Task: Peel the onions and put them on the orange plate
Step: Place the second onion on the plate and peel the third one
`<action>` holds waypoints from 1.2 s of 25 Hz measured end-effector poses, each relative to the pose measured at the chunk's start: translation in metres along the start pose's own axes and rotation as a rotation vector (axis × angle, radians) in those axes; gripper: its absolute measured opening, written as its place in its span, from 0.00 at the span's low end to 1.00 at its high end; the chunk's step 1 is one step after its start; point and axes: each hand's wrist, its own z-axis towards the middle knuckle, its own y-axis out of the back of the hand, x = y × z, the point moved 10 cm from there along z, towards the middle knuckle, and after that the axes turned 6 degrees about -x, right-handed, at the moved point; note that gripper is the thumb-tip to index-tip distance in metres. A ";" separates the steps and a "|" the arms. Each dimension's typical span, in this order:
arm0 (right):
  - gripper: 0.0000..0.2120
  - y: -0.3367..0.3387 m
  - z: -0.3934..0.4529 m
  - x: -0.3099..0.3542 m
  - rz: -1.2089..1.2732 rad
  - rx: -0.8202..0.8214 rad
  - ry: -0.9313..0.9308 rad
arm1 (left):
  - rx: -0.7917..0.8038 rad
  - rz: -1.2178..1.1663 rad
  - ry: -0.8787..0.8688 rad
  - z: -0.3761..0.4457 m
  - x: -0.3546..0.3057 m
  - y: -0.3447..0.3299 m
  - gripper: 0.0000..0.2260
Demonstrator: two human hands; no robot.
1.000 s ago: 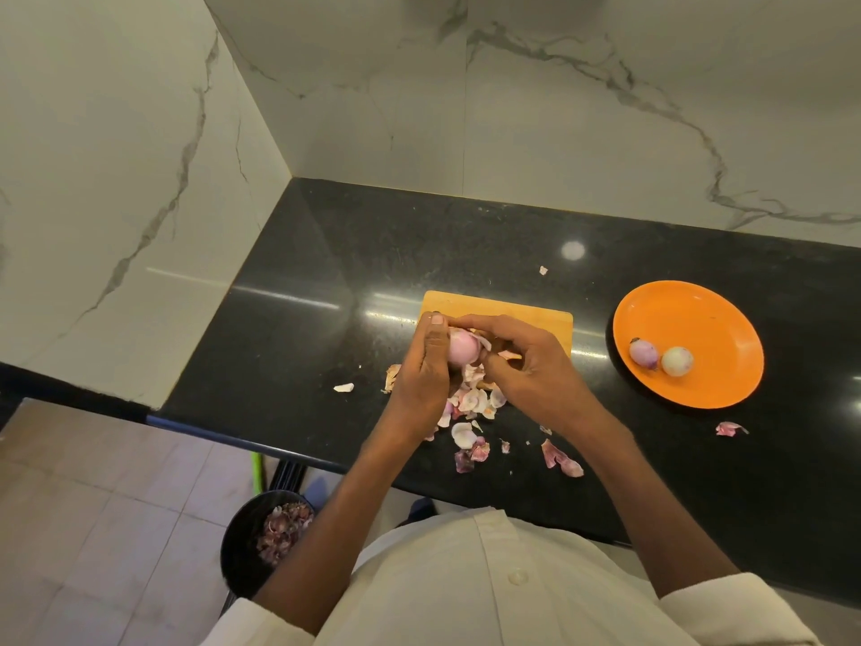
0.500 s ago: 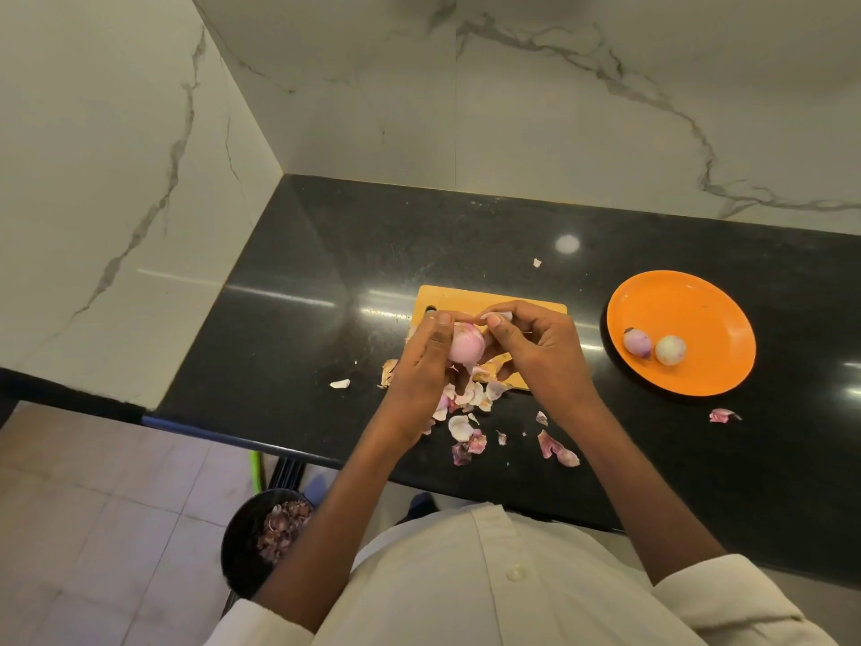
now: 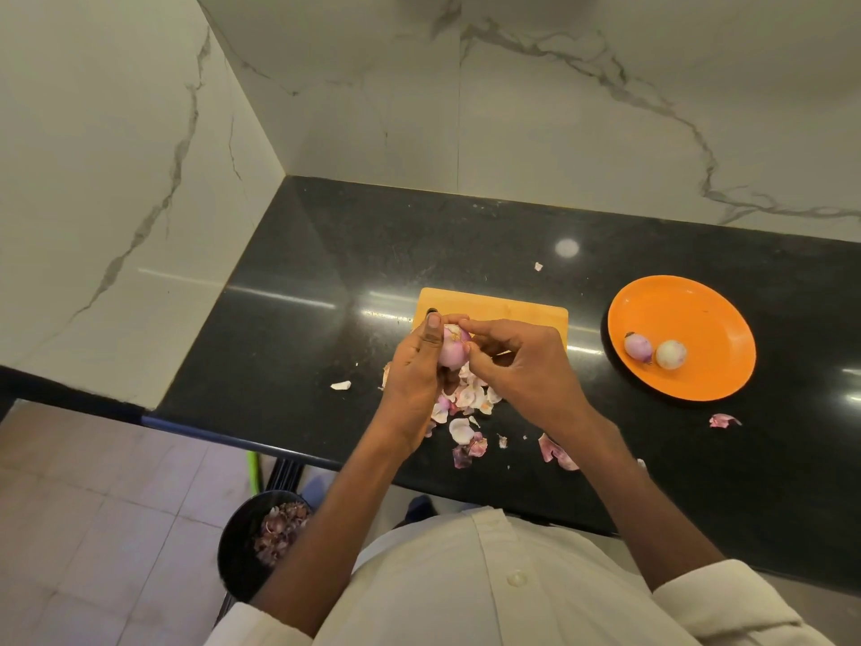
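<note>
Step in hand: stripping skin from the onion [image 3: 453,348], held above the near left corner of the cutting board [image 3: 494,310]. Left hand [image 3: 414,370] is wrapped around it; right hand [image 3: 522,366] pinches at its top. Best to keep the grip steady and pull thin strips downward (judgement). Black polished table [image 3: 326,282], marble walls behind the board; orange plate [image 3: 699,310] to the board's right carries two peeled onions [image 3: 654,349]; peel scraps [image 3: 466,403] near the board's front edge.
</note>
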 end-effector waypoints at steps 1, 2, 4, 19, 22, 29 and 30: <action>0.19 -0.004 0.000 0.002 -0.019 0.032 0.023 | -0.005 0.031 -0.014 0.000 -0.001 0.000 0.26; 0.21 -0.007 0.000 0.003 -0.046 0.057 0.037 | -0.015 0.062 -0.018 0.000 -0.002 0.001 0.27; 0.21 -0.008 -0.001 0.004 -0.108 0.046 0.049 | -0.020 0.101 -0.028 -0.002 -0.003 -0.001 0.25; 0.19 -0.009 -0.005 -0.029 0.299 0.019 -0.294 | -0.001 -0.172 0.036 -0.003 -0.010 -0.011 0.15; 0.16 -0.003 -0.004 -0.032 0.352 -0.053 -0.312 | 0.005 -0.139 0.035 -0.003 -0.009 -0.009 0.15; 0.15 0.002 -0.002 -0.024 0.308 -0.063 -0.257 | -0.012 0.221 -0.178 -0.003 -0.034 -0.005 0.10; 0.16 0.000 -0.003 -0.024 0.322 -0.058 -0.264 | -0.005 0.244 -0.192 -0.002 -0.035 -0.004 0.10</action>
